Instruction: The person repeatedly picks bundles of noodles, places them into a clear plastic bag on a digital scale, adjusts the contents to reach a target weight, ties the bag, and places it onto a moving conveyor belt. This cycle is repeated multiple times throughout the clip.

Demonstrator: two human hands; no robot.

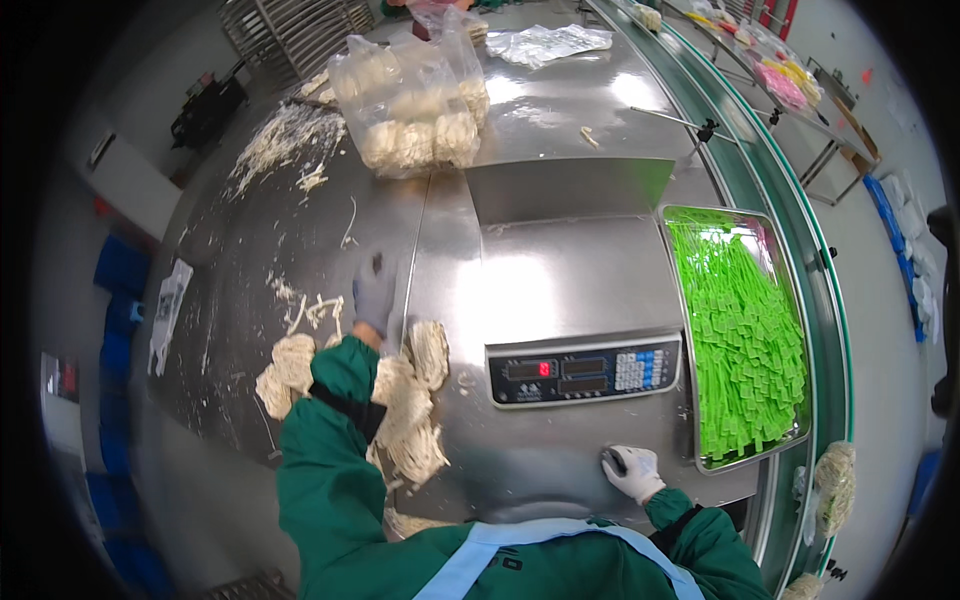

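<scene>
Pale, stringy noodle bundles lie loose by your left sleeve, unbagged; others already bulge in a crinkly clear bag up the smooth steel table. Left hand beyond the loose ones, fingers blurred, grip unclear; right hand half-curled near the edge, can't tell if holding anything.

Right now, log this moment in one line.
left grip: over table, blurred | right grip: near scale | pale bundles: both sides of left forearm | green strips: in tray right of scale
</scene>
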